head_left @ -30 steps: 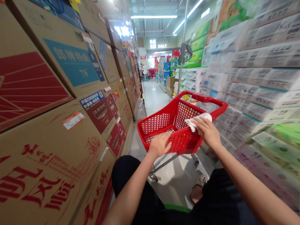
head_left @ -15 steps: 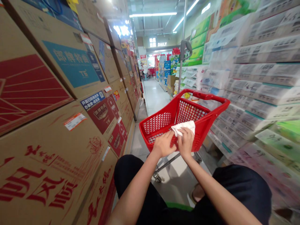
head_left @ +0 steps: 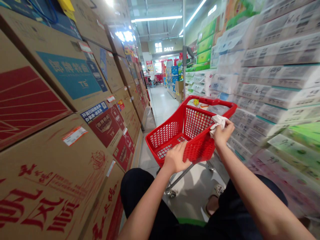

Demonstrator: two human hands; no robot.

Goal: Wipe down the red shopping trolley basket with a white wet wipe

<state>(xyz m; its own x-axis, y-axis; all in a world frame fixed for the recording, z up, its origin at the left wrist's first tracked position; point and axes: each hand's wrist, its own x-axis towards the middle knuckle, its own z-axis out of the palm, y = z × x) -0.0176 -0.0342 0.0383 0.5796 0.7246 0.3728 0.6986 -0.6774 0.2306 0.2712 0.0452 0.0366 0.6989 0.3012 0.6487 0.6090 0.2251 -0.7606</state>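
A red plastic shopping cart point(head_left: 172, 131) on a metal wheeled frame stands in a narrow aisle straight in front of me. My left hand point(head_left: 176, 158) grips the near rim of its basket, fingers curled over the edge. My right hand point(head_left: 223, 132) is closed round a crumpled white cloth point(head_left: 217, 120) and presses it against the right rim of the basket, below the red handle point(head_left: 211, 101). The basket looks empty inside. My black-clad legs and a sandalled foot show below.
Stacked brown cartons point(head_left: 62, 126) with red and blue print wall the left side. Wrapped tissue packs point(head_left: 275, 90) are piled high on the right. A metal pole point(head_left: 184, 50) rises behind the cart. The grey floor point(head_left: 162, 103) runs on to distant shelves.
My right hand with the cloth has slid from the near rim, beside my left hand, to the right rim of the basket. The left hand kept its hold on the near rim.
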